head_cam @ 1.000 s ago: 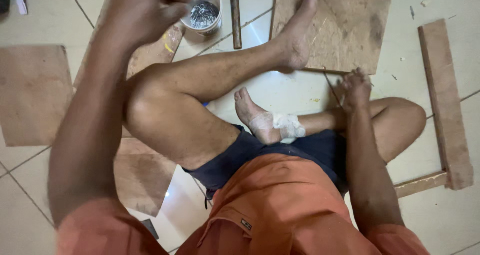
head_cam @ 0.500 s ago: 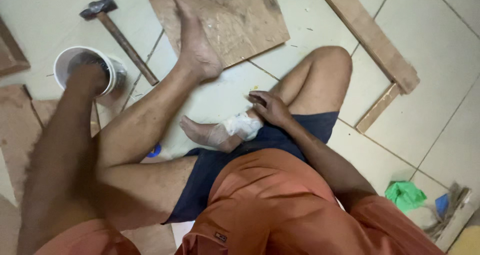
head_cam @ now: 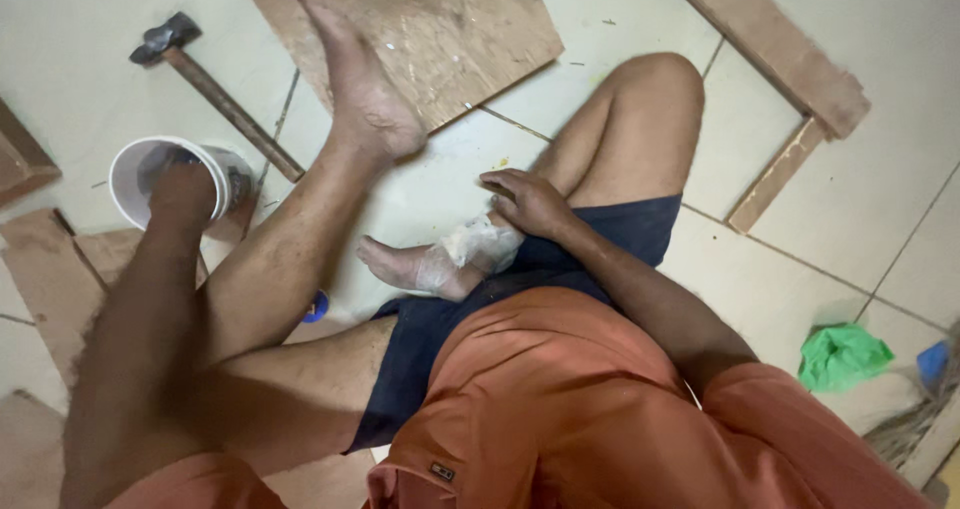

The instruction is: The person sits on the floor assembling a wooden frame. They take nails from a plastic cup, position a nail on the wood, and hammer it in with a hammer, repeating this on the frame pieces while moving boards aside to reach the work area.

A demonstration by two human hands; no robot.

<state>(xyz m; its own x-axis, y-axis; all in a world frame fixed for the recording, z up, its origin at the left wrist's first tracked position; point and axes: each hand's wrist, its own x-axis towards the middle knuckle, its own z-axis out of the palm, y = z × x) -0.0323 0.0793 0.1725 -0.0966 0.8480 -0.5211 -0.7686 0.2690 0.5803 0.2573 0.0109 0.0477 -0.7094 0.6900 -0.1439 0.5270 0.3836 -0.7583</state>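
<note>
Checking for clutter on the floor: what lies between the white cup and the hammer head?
In the head view, only bare floor tile separates the white cup, where the left hand reaches in, from the hammer head.

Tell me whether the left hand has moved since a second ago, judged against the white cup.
Yes. The left hand was raised near the white cup; now it has come down and reaches into the cup's mouth.

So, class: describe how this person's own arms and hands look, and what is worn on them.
Both arms are bare from the shoulder down, under short orange sleeves. The left hand and right hand are bare too: no gloves, watch or rings visible. The forearms show hair.
</note>
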